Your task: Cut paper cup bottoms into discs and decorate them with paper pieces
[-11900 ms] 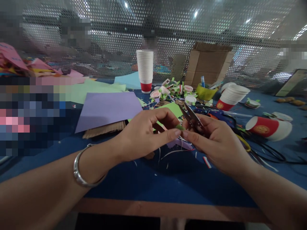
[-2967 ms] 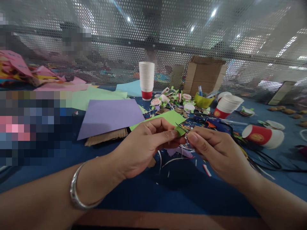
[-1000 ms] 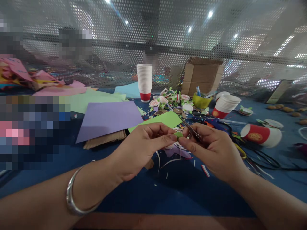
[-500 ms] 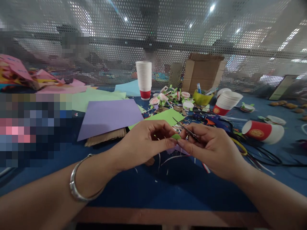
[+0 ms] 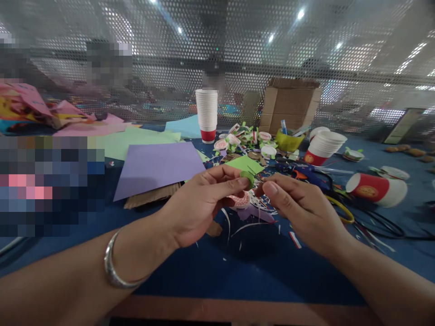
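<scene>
My left hand point(image 5: 207, 199) pinches a small green paper piece point(image 5: 247, 179) between thumb and fingertips. Facing it, my right hand point(image 5: 299, 201) is curled around scissors point(image 5: 252, 171); only their thin dark blade tips show beside the green piece, and the handles are hidden in the fingers. Below the left fingertips is a round white piece with a red pattern point(image 5: 240, 200); I cannot tell whether the hand holds it. A bright green sheet point(image 5: 245, 165) lies just behind the hands, among white and purple paper scraps point(image 5: 254, 215).
Purple paper point(image 5: 159, 165) lies over cardboard point(image 5: 152, 197) at left. Behind stand stacked paper cups point(image 5: 206, 113), small cup-and-leaf pieces point(image 5: 234, 139), a yellow container point(image 5: 288, 141) and a cardboard box point(image 5: 288, 106). To the right are a tipped cup point(image 5: 375, 189) and black cables point(image 5: 380, 222).
My hands have moved slightly apart. The green piece is raised and turned in my left fingers, and the scissors have turned so less of their blades shows. The patterned round piece has come into view.
</scene>
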`<action>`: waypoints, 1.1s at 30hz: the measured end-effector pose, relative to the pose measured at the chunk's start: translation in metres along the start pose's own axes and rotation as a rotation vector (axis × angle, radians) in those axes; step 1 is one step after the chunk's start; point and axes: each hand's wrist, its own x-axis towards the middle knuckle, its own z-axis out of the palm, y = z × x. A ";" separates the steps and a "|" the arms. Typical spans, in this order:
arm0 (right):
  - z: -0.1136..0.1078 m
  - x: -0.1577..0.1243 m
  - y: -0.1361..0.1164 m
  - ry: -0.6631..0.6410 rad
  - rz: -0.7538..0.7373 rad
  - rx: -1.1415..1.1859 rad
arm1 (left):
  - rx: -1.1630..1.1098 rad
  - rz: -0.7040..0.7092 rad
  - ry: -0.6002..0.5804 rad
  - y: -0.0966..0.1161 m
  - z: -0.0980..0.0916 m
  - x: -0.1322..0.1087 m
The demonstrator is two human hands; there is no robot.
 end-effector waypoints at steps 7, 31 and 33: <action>0.001 0.000 -0.003 0.032 -0.057 -0.050 | 0.001 -0.044 0.015 -0.006 0.004 -0.002; 0.000 -0.003 -0.004 0.032 -0.102 -0.046 | -0.120 -0.087 0.010 -0.010 0.008 -0.005; 0.000 -0.003 -0.005 0.032 -0.110 -0.055 | -0.105 -0.076 0.013 -0.009 0.008 -0.005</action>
